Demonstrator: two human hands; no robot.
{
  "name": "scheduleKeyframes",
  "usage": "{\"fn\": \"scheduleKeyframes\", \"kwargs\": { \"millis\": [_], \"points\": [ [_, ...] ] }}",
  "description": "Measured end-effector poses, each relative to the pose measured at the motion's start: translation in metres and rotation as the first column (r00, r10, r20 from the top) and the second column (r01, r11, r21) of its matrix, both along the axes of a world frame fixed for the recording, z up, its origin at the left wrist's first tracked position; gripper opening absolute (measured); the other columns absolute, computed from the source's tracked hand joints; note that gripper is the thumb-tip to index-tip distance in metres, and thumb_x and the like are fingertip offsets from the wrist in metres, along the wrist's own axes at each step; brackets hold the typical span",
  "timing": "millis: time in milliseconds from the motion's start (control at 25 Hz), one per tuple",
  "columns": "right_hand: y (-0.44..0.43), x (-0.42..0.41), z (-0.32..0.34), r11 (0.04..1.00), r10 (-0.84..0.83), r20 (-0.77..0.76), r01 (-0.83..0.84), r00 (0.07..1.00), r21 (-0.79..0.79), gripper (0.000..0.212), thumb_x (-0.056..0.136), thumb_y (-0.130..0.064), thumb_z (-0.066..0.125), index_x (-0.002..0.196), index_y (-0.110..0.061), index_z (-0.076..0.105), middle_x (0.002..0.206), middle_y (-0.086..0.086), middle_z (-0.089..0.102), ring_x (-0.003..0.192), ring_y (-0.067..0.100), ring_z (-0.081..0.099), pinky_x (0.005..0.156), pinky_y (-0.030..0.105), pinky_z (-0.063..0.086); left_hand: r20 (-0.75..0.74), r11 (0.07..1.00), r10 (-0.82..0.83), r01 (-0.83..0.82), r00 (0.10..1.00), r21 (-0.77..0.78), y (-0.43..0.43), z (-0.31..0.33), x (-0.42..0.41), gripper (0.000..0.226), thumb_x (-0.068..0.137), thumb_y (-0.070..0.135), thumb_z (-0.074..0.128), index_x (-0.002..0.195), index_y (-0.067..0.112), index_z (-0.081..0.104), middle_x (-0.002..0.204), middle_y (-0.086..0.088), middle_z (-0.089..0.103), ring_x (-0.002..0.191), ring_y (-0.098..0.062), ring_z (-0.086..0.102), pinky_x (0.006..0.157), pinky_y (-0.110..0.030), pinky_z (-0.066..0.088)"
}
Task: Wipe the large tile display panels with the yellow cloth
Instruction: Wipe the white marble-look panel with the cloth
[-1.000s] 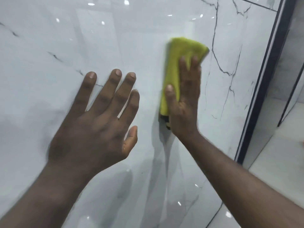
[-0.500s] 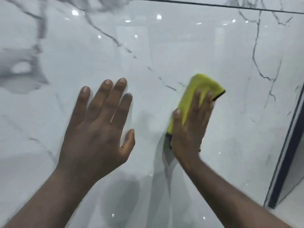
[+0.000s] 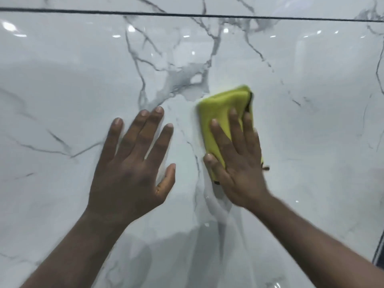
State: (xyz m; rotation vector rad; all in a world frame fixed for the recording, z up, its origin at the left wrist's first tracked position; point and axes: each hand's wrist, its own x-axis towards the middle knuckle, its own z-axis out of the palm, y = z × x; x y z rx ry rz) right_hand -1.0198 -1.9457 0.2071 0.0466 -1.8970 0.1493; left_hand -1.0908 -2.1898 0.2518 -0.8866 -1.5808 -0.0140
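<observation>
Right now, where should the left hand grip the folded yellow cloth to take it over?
Likely its upper end, from above-left: the folded yellow cloth pokes out bare there, while the right hand presses its lower part flat against the glossy marble-look tile panel.

A thin dark joint [image 3: 187, 15] runs level across the wall before me, near the top of my view. Just below it, reflected lamps [image 3: 131, 28] glint in a loose row on the glossy, grey-veined tile panel [image 3: 311, 142]. Far below the joint's right end, a dark frame strip [image 3: 379, 254] stands upright at the edge.
</observation>
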Motion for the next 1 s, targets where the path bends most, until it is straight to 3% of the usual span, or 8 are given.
{"fn": "scheduleKeyframes", "kwargs": {
  "millis": [80,240,280,360,440,640,840,1000],
  "points": [
    [0.02,0.001,0.025,0.992,0.068,-0.045,-0.063,0.997,0.113,0.064,0.11,-0.038,0.054,0.167,-0.023,0.03,0.177,0.009,0.012,0.165,0.038,0.007,0.132,0.055,0.01,-0.029,1.0,0.007,-0.008,1.0,-0.016,-0.004,-0.002,-0.006,0.07,0.104,0.039,0.059,0.165,0.007,0.045,0.176,-0.017,0.033,0.163,-0.035,0.033,0.13,-0.064,0.029],
    [0.013,-0.006,0.003,0.813,-0.071,-0.172,-0.043,0.983,-0.581,0.07,0.108,-0.045,0.048,0.17,-0.024,0.022,0.179,0.002,0.003,0.166,0.028,0.0,0.134,0.048,0.006,-0.071,0.998,0.064,-0.065,0.995,-0.015,0.002,-0.01,-0.01,0.073,0.107,0.041,0.051,0.169,0.006,0.035,0.177,-0.019,0.027,0.164,-0.037,0.029,0.13,-0.065,0.029],
    [-0.001,-0.008,-0.009,0.817,-0.124,-0.109,0.039,0.986,-0.575,0.071,0.108,-0.049,0.044,0.171,-0.027,0.018,0.179,0.004,0.001,0.166,0.03,-0.001,0.133,0.047,0.005,-0.074,0.998,0.066,-0.068,0.995,-0.018,0.002,-0.01,-0.01,0.073,0.108,0.041,0.05,0.17,0.006,0.034,0.178,-0.019,0.026,0.164,-0.037,0.028,0.13,-0.065,0.028],
    [-0.012,-0.007,-0.015,0.984,-0.026,-0.031,0.02,0.999,-0.175,0.068,0.109,-0.047,0.046,0.169,-0.027,0.019,0.178,0.006,0.004,0.165,0.035,0.001,0.132,0.055,0.008,-0.064,0.998,0.06,-0.061,0.996,-0.011,0.004,-0.01,-0.011,0.073,0.107,0.04,0.05,0.17,0.006,0.034,0.178,-0.019,0.026,0.164,-0.037,0.028,0.13,-0.066,0.027],
    [0.0,-0.004,0.009,0.987,0.069,-0.049,-0.06,0.996,0.152,0.061,0.108,-0.038,0.056,0.164,-0.025,0.033,0.175,0.005,0.016,0.164,0.036,0.011,0.127,0.064,0.018,-0.051,0.998,0.054,-0.055,0.997,-0.01,0.004,-0.012,-0.01,0.074,0.106,0.039,0.053,0.169,0.005,0.036,0.177,-0.02,0.029,0.164,-0.038,0.03,0.129,-0.067,0.028],
    [-0.029,-0.017,0.0,0.822,-0.092,-0.232,-0.057,0.968,-0.567,0.065,0.107,-0.037,0.056,0.166,-0.025,0.033,0.177,0.009,0.016,0.165,0.032,0.01,0.13,0.054,0.019,-0.061,0.995,0.093,-0.094,0.994,-0.019,0.003,-0.011,-0.009,0.074,0.102,0.038,0.059,0.166,0.004,0.042,0.174,-0.021,0.034,0.162,-0.039,0.033,0.131,-0.066,0.025],
    [-0.022,-0.003,0.018,0.996,0.061,-0.096,-0.055,0.993,0.064,0.058,0.109,-0.04,0.057,0.163,-0.033,0.038,0.174,0.002,0.018,0.164,0.03,0.012,0.125,0.064,0.023,-0.037,0.997,0.082,-0.082,0.996,-0.009,0.003,-0.009,-0.006,0.072,0.101,0.038,0.062,0.163,0.004,0.047,0.174,-0.019,0.034,0.163,-0.036,0.032,0.132,-0.063,0.023],
    [-0.034,-0.002,0.016,0.877,0.006,-0.127,-0.066,0.992,-0.476,0.07,0.108,-0.04,0.056,0.169,-0.031,0.022,0.179,0.004,0.003,0.166,0.028,-0.002,0.128,0.062,0.016,0.019,0.998,0.061,-0.061,0.998,-0.007,0.002,-0.006,-0.001,0.071,0.103,0.039,0.06,0.162,0.002,0.048,0.175,-0.019,0.033,0.164,-0.036,0.03,0.132,-0.064,0.022]
  ]
}}
